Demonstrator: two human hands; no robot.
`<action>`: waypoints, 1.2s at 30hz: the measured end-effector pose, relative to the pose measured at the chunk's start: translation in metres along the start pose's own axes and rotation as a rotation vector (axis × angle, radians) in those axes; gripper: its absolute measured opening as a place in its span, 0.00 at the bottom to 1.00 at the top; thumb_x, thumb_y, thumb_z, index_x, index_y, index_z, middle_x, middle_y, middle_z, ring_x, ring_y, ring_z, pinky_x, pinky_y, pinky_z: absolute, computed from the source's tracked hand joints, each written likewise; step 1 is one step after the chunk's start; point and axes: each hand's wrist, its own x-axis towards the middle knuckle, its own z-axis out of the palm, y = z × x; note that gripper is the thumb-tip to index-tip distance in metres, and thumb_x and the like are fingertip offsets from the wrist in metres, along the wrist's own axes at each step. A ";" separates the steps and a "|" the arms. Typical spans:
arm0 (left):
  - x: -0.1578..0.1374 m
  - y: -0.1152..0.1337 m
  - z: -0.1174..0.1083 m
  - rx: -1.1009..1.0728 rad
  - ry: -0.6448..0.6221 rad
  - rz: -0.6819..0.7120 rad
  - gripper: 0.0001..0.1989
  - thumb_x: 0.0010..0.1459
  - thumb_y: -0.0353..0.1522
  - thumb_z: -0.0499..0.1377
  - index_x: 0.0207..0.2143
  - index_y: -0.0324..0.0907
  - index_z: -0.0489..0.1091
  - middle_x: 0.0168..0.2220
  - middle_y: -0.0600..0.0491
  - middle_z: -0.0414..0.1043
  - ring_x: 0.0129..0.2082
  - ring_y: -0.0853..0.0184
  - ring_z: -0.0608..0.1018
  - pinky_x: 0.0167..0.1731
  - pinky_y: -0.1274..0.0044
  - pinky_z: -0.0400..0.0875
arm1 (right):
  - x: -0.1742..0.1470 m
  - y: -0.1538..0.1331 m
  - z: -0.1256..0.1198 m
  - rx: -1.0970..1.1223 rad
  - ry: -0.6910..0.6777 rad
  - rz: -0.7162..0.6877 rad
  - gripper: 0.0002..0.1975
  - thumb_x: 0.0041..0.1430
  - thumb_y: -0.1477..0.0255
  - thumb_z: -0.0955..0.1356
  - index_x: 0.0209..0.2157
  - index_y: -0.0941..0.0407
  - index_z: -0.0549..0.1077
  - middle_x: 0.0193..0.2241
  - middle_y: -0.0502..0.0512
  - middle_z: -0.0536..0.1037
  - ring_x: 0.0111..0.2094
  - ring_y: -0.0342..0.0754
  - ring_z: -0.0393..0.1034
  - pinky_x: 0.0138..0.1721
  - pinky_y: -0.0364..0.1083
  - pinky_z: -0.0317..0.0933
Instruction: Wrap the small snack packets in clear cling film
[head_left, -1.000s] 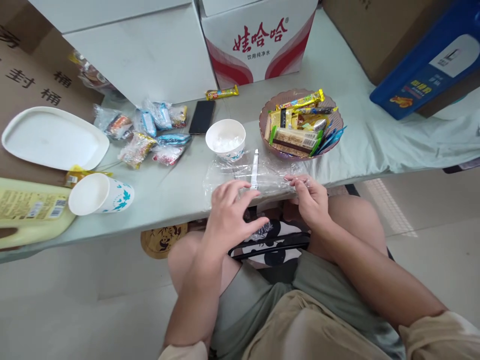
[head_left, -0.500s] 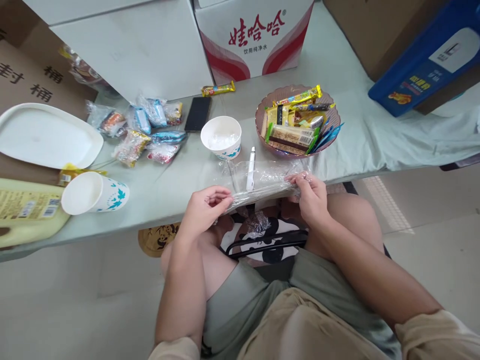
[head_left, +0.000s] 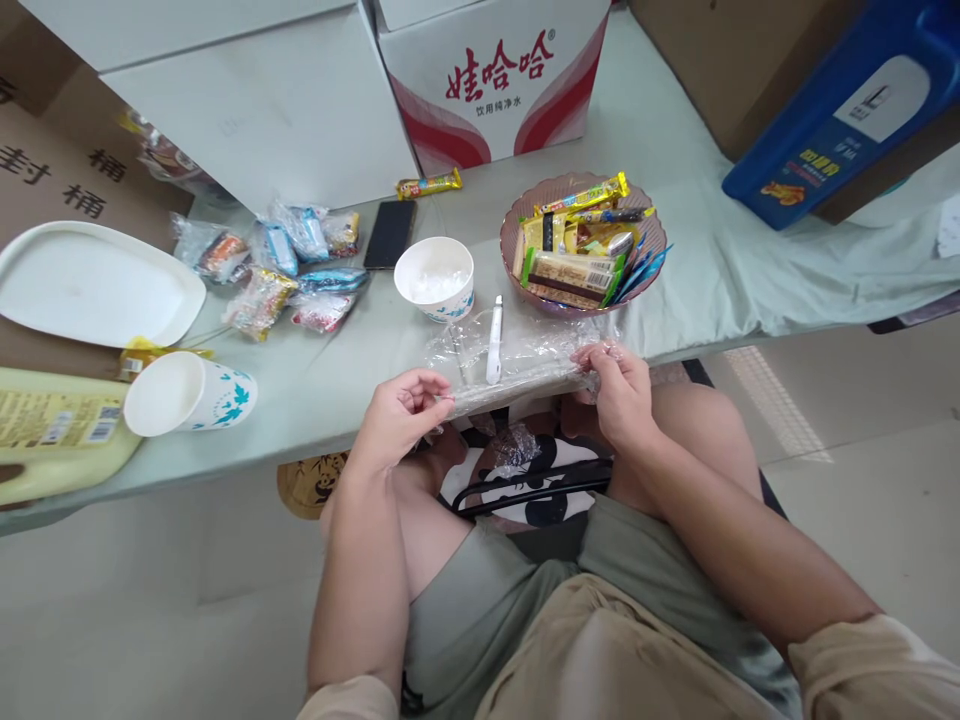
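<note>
Showing crumpled wrap (head_left: 516, 447) low in the centre of the frame, below the edge of the table (head_left: 341, 375). Pinching the left corner of the clear film (head_left: 536, 348) with the left hand (head_left: 397, 415), thumb and fingertips together, just left of centre. Gripping the film's gathered right end with the right hand (head_left: 621, 395), fingers clamped on it, right of centre. Stretching the film along the near table edge, probably drawing it from both ends to straighten it. Leaving the white cutter (head_left: 495, 340) lying on the film mid-frame, perhaps for weight or easy reach. Keeping the paper cup (head_left: 454, 299) just beyond, and the pink bowl (head_left: 513, 262) of snack packets (head_left: 571, 277) upper right of it, likely leaving handling room. Having the dark phone (head_left: 390, 235) lying farther up and left. Compared with a second ago, closing the left hand at the corner instead of spreading it over the film; keeping the right-hand grip about the same; pulling the near edge straighter.
</note>
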 end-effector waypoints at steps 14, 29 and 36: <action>0.006 0.001 0.015 -0.307 0.279 0.079 0.11 0.47 0.36 0.68 0.27 0.41 0.69 0.22 0.59 0.65 0.16 0.78 0.62 0.15 0.84 0.53 | -0.005 -0.004 0.002 -0.047 -0.110 0.026 0.13 0.61 0.64 0.66 0.25 0.54 0.75 0.26 0.51 0.75 0.30 0.46 0.69 0.34 0.47 0.63; 0.007 0.005 0.022 -0.281 0.329 0.034 0.20 0.55 0.45 0.62 0.28 0.46 0.54 0.16 0.65 0.46 0.14 0.78 0.48 0.14 0.84 0.42 | -0.009 0.010 0.005 0.129 -0.118 0.066 0.22 0.60 0.56 0.64 0.17 0.52 0.69 0.19 0.53 0.71 0.27 0.51 0.69 0.34 0.51 0.66; 0.010 -0.005 0.018 -0.233 0.284 0.030 0.16 0.59 0.42 0.59 0.30 0.46 0.55 0.17 0.64 0.49 0.15 0.76 0.52 0.15 0.83 0.45 | -0.005 -0.005 0.002 0.022 -0.091 0.042 0.04 0.55 0.70 0.67 0.31 0.53 0.74 0.32 0.51 0.78 0.33 0.47 0.72 0.38 0.49 0.67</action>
